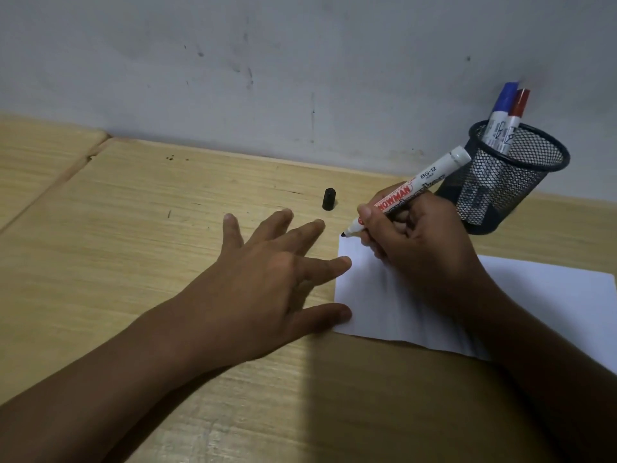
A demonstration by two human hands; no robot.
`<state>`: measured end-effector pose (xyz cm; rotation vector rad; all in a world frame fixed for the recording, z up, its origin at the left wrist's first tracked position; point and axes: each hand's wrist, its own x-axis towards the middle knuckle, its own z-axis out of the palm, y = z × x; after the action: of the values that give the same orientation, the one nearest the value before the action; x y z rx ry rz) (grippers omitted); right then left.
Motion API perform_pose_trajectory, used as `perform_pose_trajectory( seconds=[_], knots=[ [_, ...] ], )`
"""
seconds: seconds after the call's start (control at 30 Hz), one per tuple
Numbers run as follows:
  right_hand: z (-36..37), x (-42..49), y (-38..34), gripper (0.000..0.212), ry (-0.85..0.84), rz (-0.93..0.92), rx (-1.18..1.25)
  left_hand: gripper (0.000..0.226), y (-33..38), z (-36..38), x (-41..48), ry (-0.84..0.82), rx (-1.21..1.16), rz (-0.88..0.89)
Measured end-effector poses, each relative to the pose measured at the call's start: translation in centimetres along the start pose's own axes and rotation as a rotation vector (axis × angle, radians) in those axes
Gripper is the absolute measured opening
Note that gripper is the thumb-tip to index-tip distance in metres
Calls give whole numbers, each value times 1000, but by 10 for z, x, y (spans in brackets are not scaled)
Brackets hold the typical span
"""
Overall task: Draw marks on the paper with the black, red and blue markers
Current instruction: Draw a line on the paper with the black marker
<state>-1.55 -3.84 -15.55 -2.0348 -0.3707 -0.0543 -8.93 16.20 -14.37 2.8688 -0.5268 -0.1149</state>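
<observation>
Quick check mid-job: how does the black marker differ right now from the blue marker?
The black marker is uncapped, gripped in the right hand, tip at the paper's corner; the blue marker is capped. The black one slants low; the blue one stands nearly upright in the mesh pen holder. Both have white barrels.

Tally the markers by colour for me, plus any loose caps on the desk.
Black marker, uncapped, in right hand: 1
Blue marker, in mesh holder: 1
Red marker, in mesh holder: 1
Loose black cap: 1
Total: 3 markers, 1 cap, 4 things
</observation>
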Motion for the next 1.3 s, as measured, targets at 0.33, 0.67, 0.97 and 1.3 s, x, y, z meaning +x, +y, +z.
perform_pose_trajectory(
  seconds=[0.33,0.67,0.97,1.3],
  knots=[
    [-3,-1,-1,21,-35,-34,-48,70,1,-1,0,-15,-5,-13],
    [-3,-2,-3,21,-28,-13,42,69,0,1,0,16,-35,3],
    [-36,3,-34,23,172,9,490,94,6,-22,11,119,-355,-187],
    [-72,-24,-68,20,270,34,512,19,11,-40,76,245,-272,-366]
  ],
)
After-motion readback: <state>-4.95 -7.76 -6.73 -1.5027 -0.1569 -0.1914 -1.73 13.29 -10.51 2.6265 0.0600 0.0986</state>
